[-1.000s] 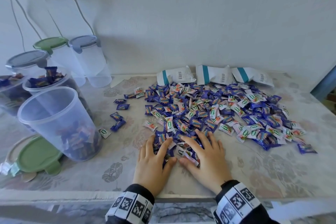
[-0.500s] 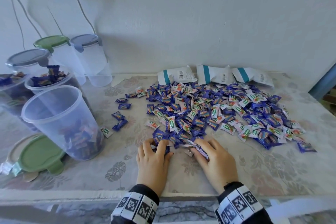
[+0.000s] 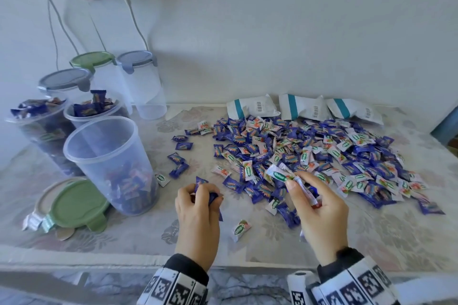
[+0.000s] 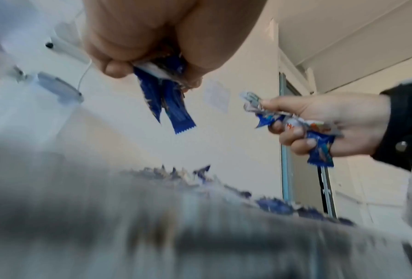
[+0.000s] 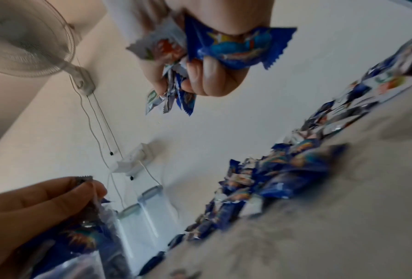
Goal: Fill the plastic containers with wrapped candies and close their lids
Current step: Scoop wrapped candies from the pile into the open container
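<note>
A wide heap of blue and white wrapped candies (image 3: 309, 156) covers the middle and right of the table. My left hand (image 3: 198, 203) is lifted above the table and grips several blue candies (image 4: 167, 98). My right hand (image 3: 314, 200) is also raised and grips a bunch of white and blue candies (image 5: 200, 49). An open clear container (image 3: 109, 163), partly filled with candies, stands to the left of my left hand. Two more open containers (image 3: 96, 111) heaped with candies stand behind it. One white candy (image 3: 240, 229) lies on the table between my hands.
Three lidded empty containers (image 3: 138, 82) stand at the back left by the wall. Loose lids, a green lid (image 3: 76, 203) on top, lie at the front left. Three white packets (image 3: 304, 108) lie along the wall behind the heap. The table edge (image 3: 99, 259) runs close below my wrists.
Both hands closed round candies at the near edge of the heap, then lifted off the table and moved apart. One white candy now lies alone between them.
</note>
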Action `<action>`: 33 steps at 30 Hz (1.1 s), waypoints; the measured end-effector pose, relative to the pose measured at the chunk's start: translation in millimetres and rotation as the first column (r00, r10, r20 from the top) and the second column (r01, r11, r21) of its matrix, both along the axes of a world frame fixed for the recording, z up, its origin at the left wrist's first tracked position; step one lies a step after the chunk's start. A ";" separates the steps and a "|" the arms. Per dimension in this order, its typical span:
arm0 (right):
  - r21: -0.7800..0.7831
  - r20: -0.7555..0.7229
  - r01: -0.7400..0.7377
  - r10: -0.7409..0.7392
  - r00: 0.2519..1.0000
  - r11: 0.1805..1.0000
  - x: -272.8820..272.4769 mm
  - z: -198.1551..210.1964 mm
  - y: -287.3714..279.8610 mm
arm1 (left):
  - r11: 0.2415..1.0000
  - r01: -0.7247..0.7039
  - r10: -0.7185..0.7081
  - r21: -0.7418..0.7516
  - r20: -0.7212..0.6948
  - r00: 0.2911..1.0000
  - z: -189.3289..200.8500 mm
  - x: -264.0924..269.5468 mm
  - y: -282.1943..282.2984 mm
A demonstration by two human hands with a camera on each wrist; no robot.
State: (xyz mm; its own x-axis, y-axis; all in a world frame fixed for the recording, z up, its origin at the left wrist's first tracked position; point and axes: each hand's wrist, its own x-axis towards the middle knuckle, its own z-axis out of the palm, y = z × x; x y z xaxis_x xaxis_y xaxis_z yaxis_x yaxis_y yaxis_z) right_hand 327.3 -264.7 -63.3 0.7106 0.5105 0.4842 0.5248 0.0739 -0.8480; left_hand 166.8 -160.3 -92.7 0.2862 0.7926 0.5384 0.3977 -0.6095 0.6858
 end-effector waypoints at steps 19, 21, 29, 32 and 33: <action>0.020 -0.109 -0.176 0.177 0.978 0.984 -70.6 25.1 56.5 | 0.980 -0.051 0.060 0.192 -0.041 0.997 144.6 -103.2 125.9; 0.001 -0.137 -0.187 0.186 0.973 0.982 -71.4 21.8 60.2 | 0.983 -0.017 0.044 0.184 -0.148 0.988 140.2 -107.8 131.0; 0.003 -0.204 -0.252 0.247 0.947 0.968 -79.0 43.2 78.9 | 0.971 0.055 0.005 0.233 -0.252 0.968 129.0 -116.4 129.5; 0.045 -0.271 -0.297 0.297 0.916 0.954 -82.8 65.4 96.9 | 0.970 0.052 0.011 0.238 -0.257 0.966 126.0 -120.4 129.6; 0.077 -0.285 -0.328 0.336 0.897 0.941 -85.2 73.8 105.1 | 0.973 0.060 0.002 0.225 -0.265 0.964 124.2 -123.0 131.2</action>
State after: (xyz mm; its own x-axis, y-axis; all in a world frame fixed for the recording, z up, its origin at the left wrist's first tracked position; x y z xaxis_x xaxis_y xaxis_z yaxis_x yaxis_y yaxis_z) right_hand 242.2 -159.6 10.5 0.6126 0.7316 0.2991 0.1970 0.2252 -0.9542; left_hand 43.7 -29.1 31.5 0.4623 0.6461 0.6073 0.5241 -0.7515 0.4006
